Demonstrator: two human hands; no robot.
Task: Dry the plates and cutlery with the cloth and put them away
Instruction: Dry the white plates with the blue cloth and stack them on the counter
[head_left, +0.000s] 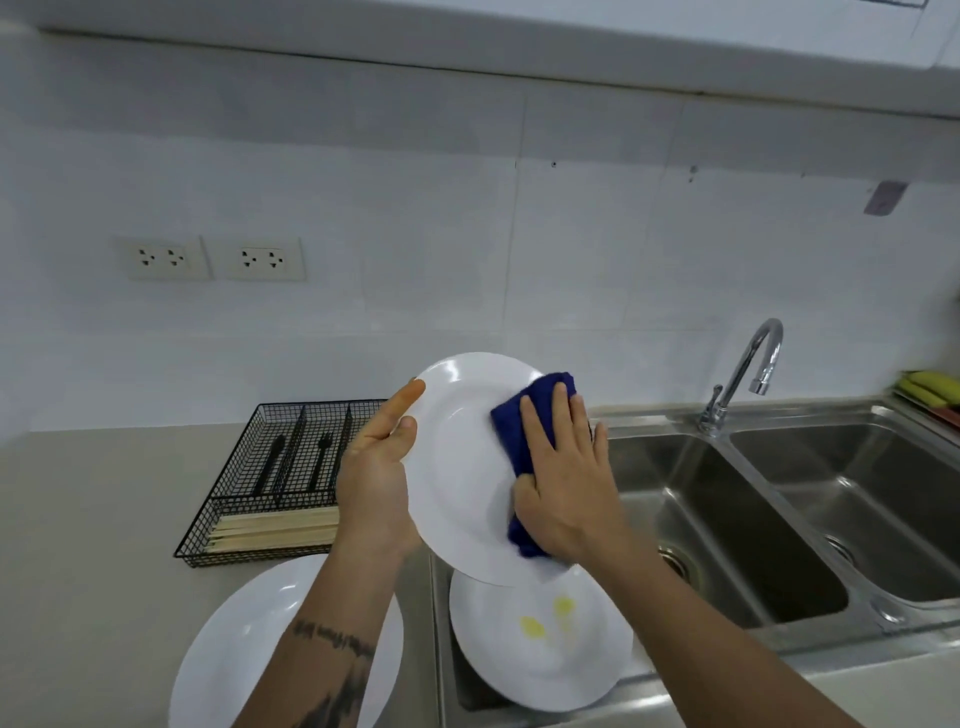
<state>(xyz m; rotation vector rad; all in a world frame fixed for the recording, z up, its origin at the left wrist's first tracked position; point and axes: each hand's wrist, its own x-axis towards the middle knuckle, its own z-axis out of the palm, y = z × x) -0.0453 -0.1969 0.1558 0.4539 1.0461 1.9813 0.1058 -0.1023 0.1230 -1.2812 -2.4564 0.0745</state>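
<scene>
- Grey tabletop (104, 519) is running along the white tiled wall, carrying the tray and one plate; two double wall sockets (213, 258) are sitting on the tiles above it.
- Double stainless sink (779, 545) is taking up the right side, with a chrome tap (748, 374) standing behind the divider between the two basins.
- White plate on the tabletop (234, 639) is lying flat at lower left, partly hidden by the left forearm.
- White plate with yellow smears (545, 649) is leaning in the near left corner of the left basin, tilted.
- Held white plate (457, 467) is hanging tilted above the sink edge, face toward the camera.
- Black wire cutlery tray (280, 483) is sitting on the tabletop left of the sink; black cutlery (323, 457) is lying in the back compartments, wooden chopsticks (275, 530) in the front one.
- Left hand (376, 467) is gripping the held plate's left rim, thumb on the face, index finger straight along the edge.
- Right hand (566, 478) is pressing flat, fingers straight and spread, on the cloth.
- Dark blue cloth (524, 421) is being pressed against the right part of the held plate's face.
</scene>
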